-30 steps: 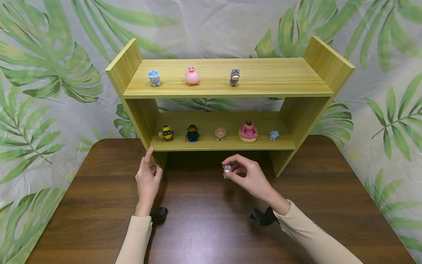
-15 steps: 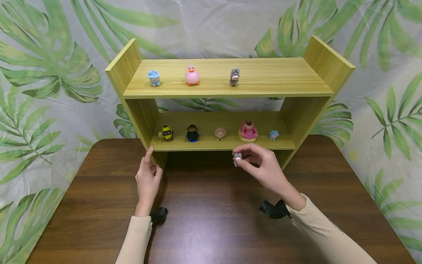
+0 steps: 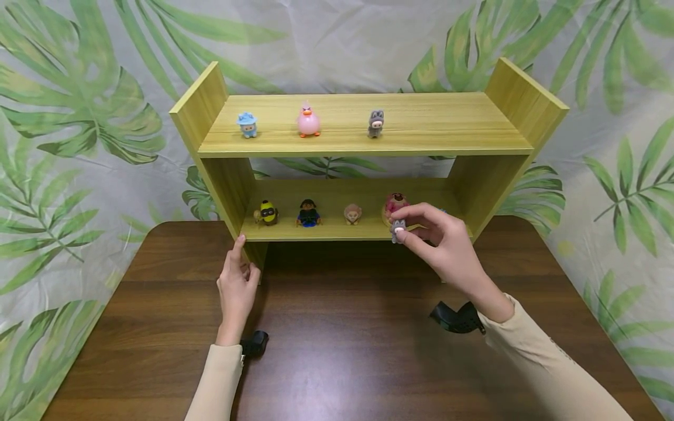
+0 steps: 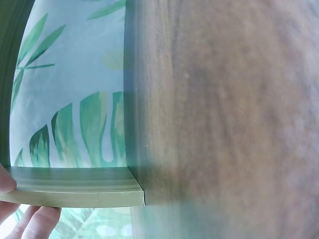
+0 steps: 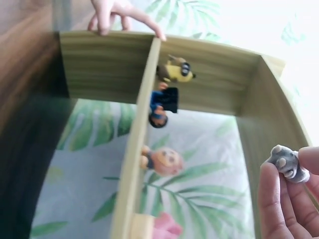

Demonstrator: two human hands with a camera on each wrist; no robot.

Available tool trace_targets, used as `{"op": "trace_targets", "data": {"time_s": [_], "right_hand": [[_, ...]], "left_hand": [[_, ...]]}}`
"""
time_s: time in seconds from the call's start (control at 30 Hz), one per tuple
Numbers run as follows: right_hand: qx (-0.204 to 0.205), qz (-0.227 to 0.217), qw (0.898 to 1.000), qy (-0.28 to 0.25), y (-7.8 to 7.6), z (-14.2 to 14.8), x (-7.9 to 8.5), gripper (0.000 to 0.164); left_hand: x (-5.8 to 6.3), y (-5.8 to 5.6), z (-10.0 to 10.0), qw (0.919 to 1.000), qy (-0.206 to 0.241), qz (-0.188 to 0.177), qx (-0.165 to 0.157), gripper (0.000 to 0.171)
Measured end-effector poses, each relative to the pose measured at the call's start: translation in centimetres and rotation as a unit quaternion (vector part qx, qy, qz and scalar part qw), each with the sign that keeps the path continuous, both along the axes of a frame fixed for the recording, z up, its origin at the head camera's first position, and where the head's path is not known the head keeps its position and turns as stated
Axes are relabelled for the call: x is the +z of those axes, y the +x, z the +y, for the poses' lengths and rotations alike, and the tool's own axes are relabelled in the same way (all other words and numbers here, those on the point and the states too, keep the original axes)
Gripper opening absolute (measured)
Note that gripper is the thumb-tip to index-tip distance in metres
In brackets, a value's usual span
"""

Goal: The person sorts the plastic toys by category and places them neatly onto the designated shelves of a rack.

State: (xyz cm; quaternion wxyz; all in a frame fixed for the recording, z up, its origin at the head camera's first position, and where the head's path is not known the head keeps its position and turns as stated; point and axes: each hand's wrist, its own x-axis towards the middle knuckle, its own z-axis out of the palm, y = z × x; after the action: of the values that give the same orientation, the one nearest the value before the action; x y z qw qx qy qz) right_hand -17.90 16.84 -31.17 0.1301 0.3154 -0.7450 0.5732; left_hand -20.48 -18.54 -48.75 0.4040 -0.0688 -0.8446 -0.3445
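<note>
My right hand (image 3: 447,248) pinches a small grey toy figure with upright ears (image 3: 398,231) between thumb and fingertips. It hangs in front of the middle board's front edge, partly hiding a pink bear figure (image 3: 394,203). In the right wrist view the same grey figure (image 5: 289,163) lies between the fingertips. My left hand (image 3: 237,292) holds the left side panel (image 4: 75,198) of the wooden shelf (image 3: 363,151), index finger stretched along it. The left wrist view has fingertips on both sides of that panel, with part of the hand out of frame.
The top board carries a blue-hatted figure (image 3: 248,125), a pink duck (image 3: 308,121) and a grey eared figure (image 3: 375,124). On the middle board stand a yellow figure (image 3: 268,213), a dark-haired figure (image 3: 308,214) and a tan figure (image 3: 353,214). Beneath is a brown table (image 3: 326,339).
My right hand has moved up and to the right with the grey figure, from below the middle board to its front edge. The left hand stays in place.
</note>
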Motion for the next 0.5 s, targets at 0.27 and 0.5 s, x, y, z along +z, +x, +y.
{"op": "trace_targets", "data": {"time_s": [0.27, 0.5], "right_hand": [[-0.006, 0.043, 0.999, -0.005, -0.2, 0.6, 2.4, 0.023], [-0.006, 0.049, 0.999, -0.024, -0.5, 1.1, 3.8, 0.024]], "left_hand": [[0.2, 0.1, 0.1, 1.0000, 0.004, -0.001, 0.002, 0.080], [0.1, 0.0, 0.1, 1.0000, 0.002, 0.000, 0.000, 0.082]]}}
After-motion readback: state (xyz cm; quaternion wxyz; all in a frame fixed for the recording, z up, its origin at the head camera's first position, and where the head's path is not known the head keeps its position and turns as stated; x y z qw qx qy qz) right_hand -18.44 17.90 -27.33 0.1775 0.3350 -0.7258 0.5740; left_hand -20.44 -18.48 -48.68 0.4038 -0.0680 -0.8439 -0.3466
